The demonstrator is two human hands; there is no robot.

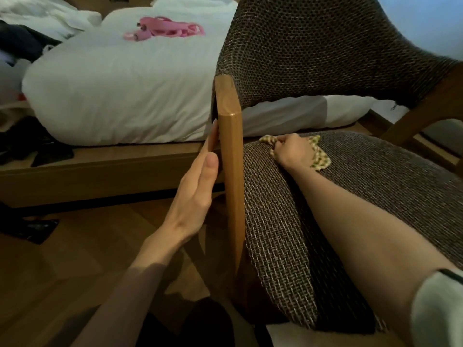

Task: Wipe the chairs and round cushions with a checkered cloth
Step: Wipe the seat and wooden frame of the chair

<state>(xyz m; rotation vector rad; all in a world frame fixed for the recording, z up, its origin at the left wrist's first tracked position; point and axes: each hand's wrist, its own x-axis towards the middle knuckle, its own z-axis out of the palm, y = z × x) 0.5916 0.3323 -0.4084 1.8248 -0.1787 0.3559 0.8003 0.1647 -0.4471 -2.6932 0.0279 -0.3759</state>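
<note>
**Seat wipe in hand: cloth bunched at far edge of cushion**

The right hand [292,151] has its fingers curled round the checkered cloth [320,159], which is wadded up, w/ ends sticking out either side of the fist. Cloth and fist sit on the round cushion [375,186] of the chair [313,51], near the cushion's far edge and just beside the wooden post [230,156]. The left hand [198,189] lies flat on the post's outer face, fingers straight and pressed together, thumb alongside. It looks to be bracing the frame, not gripping it.

Judgement: this is the seat step, and most of the weave nearer the camera looks not yet covered.

How to do it well:
- Flatten the cloth some. A tight wad touches only a small patch, so open it under the palm for more contact.
- Work in overlapping passes from far edge toward the near edge, so no strips get missed.
- The weave is coarse and likely traps dust, so press firmly and go along the weave, then across.
- Brace w/ the left hand so the chair doesn't skid on the wood floor [62,259].
- Do the gap between cushion and post too; it's narrow, so a folded corner should reach in.

Behind: bed [125,83] w/ white duvet, a pink item [165,30] lying on top.
</note>
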